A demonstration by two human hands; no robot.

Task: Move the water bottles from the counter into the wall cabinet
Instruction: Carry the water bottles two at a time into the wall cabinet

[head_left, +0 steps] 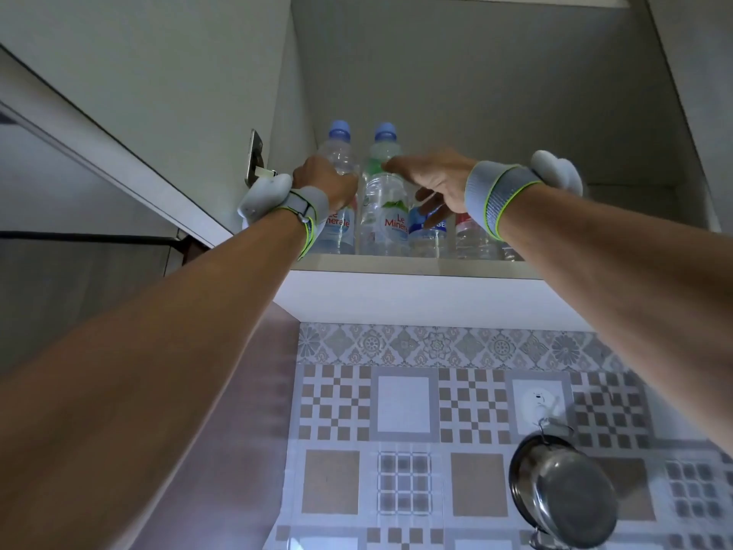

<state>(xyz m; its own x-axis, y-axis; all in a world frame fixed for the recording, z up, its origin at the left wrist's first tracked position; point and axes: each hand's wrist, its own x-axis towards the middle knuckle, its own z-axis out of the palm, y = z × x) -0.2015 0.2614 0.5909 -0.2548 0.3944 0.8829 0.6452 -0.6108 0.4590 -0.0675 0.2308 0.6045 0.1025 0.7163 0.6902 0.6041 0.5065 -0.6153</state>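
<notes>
Both arms go up into an open wall cabinet, its door swung out to the left. Below it is a patterned tiled wall, where a steel pot hangs just below a white socket. Four clear water bottles stand upright in a row along the front edge of the cabinet's bottom shelf, long axes vertical. The left bottle and the second bottle, side by side, have pale blue caps pointing to the cabinet's top and labels reading "Le Minerale" in red. The third bottle wears a blue label whose only legible letters are "SE". The fourth bottle has a red label too hidden to read. Both are largely behind the right hand and wrist. The left hand is wrapped round the left bottle's shoulder, fingers curled behind it. The right hand is spread, fingers stretched leftward to the second bottle's shoulder and holding nothing; blur hides whether the tips touch. Grey wristbands edged in neon yellow circle both wrists.
</notes>
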